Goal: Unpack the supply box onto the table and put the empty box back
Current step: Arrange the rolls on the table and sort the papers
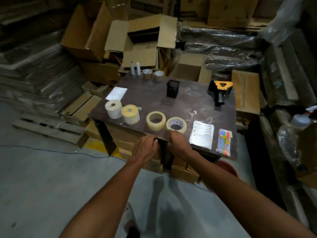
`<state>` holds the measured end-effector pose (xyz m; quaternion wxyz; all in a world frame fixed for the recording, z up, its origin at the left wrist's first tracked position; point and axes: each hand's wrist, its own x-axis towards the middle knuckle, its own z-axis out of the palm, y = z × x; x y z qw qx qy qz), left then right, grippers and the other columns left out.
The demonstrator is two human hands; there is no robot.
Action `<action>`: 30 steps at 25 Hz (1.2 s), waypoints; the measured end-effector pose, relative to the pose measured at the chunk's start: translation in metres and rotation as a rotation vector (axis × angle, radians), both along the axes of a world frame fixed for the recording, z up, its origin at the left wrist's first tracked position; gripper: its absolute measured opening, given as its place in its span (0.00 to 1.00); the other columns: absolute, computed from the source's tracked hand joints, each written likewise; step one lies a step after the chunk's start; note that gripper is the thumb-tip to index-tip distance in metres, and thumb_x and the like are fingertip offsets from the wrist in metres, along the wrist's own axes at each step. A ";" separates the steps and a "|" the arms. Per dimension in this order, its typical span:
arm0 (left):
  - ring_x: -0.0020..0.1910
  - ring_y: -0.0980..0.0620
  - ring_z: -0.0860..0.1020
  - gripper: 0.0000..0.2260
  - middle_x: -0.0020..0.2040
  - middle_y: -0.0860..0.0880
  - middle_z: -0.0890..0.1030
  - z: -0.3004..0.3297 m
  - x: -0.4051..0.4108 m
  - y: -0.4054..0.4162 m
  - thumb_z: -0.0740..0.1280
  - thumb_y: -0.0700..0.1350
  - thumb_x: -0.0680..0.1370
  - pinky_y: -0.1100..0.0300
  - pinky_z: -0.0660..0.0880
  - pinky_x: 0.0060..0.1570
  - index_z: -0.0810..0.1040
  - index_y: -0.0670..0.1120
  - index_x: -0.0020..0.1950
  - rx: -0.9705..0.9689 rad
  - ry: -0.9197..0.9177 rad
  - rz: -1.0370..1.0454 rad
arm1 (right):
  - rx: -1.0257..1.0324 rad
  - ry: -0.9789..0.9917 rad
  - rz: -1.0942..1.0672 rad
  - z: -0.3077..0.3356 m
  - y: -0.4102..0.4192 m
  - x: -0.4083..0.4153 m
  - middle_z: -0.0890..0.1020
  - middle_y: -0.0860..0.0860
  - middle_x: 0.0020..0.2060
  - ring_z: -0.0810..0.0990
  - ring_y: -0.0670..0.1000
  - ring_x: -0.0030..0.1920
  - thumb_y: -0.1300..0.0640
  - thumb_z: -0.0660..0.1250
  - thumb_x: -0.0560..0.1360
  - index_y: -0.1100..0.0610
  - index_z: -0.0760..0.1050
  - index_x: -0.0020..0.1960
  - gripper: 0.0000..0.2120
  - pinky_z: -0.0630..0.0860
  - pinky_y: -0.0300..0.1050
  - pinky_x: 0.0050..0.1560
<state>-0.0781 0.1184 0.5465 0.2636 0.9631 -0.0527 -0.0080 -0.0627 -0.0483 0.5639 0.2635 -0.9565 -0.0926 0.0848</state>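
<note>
While both hands point(145, 146) point(178, 143) grip it, dark box point(165, 155) stands upright.

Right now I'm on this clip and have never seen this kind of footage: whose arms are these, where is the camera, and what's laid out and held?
One head-worn camera looks down at a person's bare arms. The left hand and right hand both grip a dark flat object at the near edge of the table; what it is, I cannot tell. On the table lie two clear tape rolls, two label rolls, leaflets, a coloured packet, a black mesh holder and a yellow-black tool.
</note>
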 end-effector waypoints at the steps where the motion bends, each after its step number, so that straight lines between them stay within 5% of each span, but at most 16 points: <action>1: 0.60 0.43 0.77 0.22 0.60 0.45 0.80 0.005 0.020 0.014 0.52 0.56 0.79 0.50 0.74 0.59 0.77 0.47 0.62 0.015 -0.020 -0.005 | -0.009 -0.015 0.005 0.007 0.013 0.020 0.79 0.62 0.59 0.78 0.63 0.59 0.58 0.65 0.73 0.61 0.71 0.67 0.22 0.76 0.54 0.58; 10: 0.64 0.45 0.75 0.17 0.64 0.47 0.78 0.034 0.217 0.145 0.58 0.51 0.79 0.50 0.71 0.65 0.76 0.48 0.65 0.015 -0.058 -0.122 | 0.035 0.010 -0.175 0.006 0.131 0.186 0.73 0.59 0.69 0.71 0.59 0.70 0.59 0.63 0.76 0.61 0.67 0.73 0.26 0.68 0.49 0.69; 23: 0.61 0.47 0.77 0.16 0.62 0.46 0.79 0.009 0.460 0.185 0.65 0.48 0.78 0.49 0.75 0.62 0.77 0.49 0.65 -0.190 0.105 -0.084 | 0.142 0.064 -0.345 -0.016 0.168 0.441 0.77 0.58 0.66 0.74 0.56 0.67 0.56 0.67 0.74 0.59 0.70 0.71 0.26 0.71 0.47 0.67; 30: 0.57 0.46 0.79 0.14 0.57 0.46 0.81 -0.002 0.574 0.211 0.65 0.43 0.78 0.57 0.75 0.54 0.77 0.47 0.63 -0.324 0.130 0.124 | 0.232 0.047 -0.318 -0.016 0.196 0.554 0.81 0.54 0.58 0.80 0.53 0.58 0.59 0.67 0.76 0.57 0.75 0.64 0.17 0.77 0.45 0.57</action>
